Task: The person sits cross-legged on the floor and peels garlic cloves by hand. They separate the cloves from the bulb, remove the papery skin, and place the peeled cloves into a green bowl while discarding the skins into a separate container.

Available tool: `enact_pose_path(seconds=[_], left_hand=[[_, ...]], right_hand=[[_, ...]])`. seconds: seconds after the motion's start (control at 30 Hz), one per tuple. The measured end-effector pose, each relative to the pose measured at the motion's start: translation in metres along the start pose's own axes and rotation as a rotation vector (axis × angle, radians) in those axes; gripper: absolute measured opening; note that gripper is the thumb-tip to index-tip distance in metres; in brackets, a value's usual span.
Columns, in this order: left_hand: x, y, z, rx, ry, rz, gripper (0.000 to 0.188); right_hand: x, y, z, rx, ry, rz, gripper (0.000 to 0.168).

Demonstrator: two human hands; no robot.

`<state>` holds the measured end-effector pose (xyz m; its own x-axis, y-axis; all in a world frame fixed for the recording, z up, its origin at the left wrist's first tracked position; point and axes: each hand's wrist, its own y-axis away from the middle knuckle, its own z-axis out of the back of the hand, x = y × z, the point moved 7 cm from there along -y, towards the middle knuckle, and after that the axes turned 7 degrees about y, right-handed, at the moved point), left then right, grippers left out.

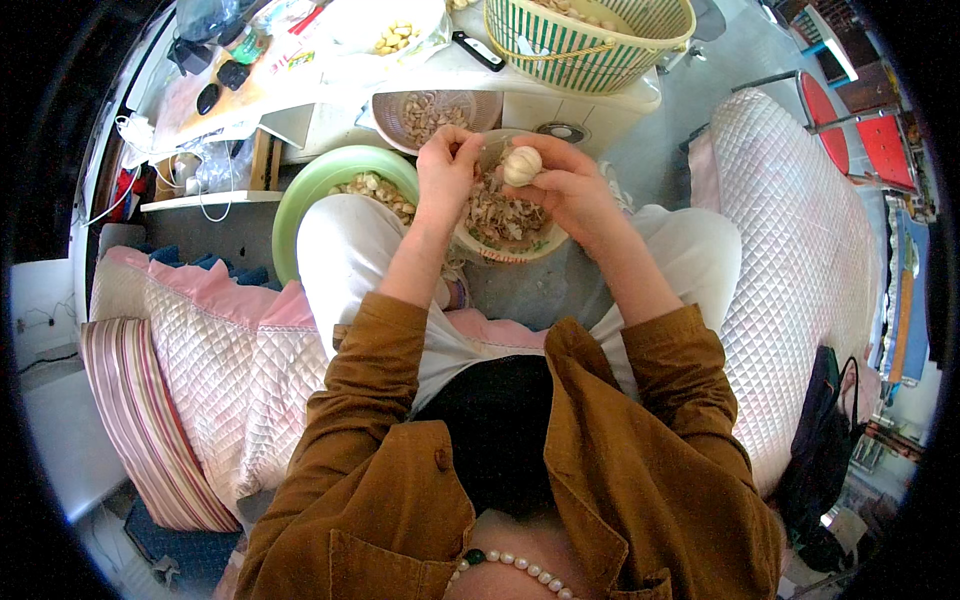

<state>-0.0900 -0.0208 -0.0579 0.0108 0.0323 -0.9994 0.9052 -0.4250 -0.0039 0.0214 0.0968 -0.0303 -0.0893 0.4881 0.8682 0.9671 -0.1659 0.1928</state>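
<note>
My right hand (pixel 566 184) holds a whole garlic bulb (pixel 522 166) between thumb and fingers. To its left, my left hand (pixel 448 169) has thumb and forefinger pinched together; whether a scrap of skin is between them I cannot tell. Both hands are above a pale bowl (pixel 551 253) heaped with dry garlic skins (pixel 504 214). A green basin (pixel 296 199) beside my left knee contains garlic pieces (pixel 379 187), partly hidden by my leg. Beyond my hands, a brownish strainer basket (pixel 388 120) holds loose cloves (pixel 429 116).
On the white table (pixel 442 75) are a green-striped plastic basket (pixel 585 52), a black-handled knife (pixel 478 51) and a plastic bag (pixel 360 37) with peeled cloves (pixel 396 36). Quilted covers (pixel 787 225) lie on both sides of me. Red chairs (pixel 885 150) stand at the right.
</note>
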Motion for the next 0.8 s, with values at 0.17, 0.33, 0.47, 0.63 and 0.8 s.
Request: enact_pose_path(seconds=[0.17, 0.33, 0.47, 0.63, 0.8], left_hand=[[0.012, -0.003, -0.001, 0.072, -0.089, -0.001, 0.014], [-0.011, 0.004, -0.02, 0.219, 0.052, -0.017, 0.023], [-0.023, 0.011, -0.026, 0.299, 0.067, -0.009, 0.028], [-0.033, 0.016, -0.034, 0.348, -0.115, -0.127, 0.029], [-0.03, 0.014, -0.031, 0.337, -0.191, -0.197, 0.022]], right_hand=[[0.008, 0.002, -0.002, 0.018, -0.066, -0.015, 0.049], [0.004, 0.0, 0.008, -0.031, -0.024, -0.01, 0.048], [0.009, 0.002, 0.005, -0.071, 0.052, 0.0, 0.046], [0.005, 0.002, 0.005, -0.115, 0.138, -0.013, 0.044], [0.001, 0.001, 0.004, -0.04, 0.079, -0.032, 0.041]])
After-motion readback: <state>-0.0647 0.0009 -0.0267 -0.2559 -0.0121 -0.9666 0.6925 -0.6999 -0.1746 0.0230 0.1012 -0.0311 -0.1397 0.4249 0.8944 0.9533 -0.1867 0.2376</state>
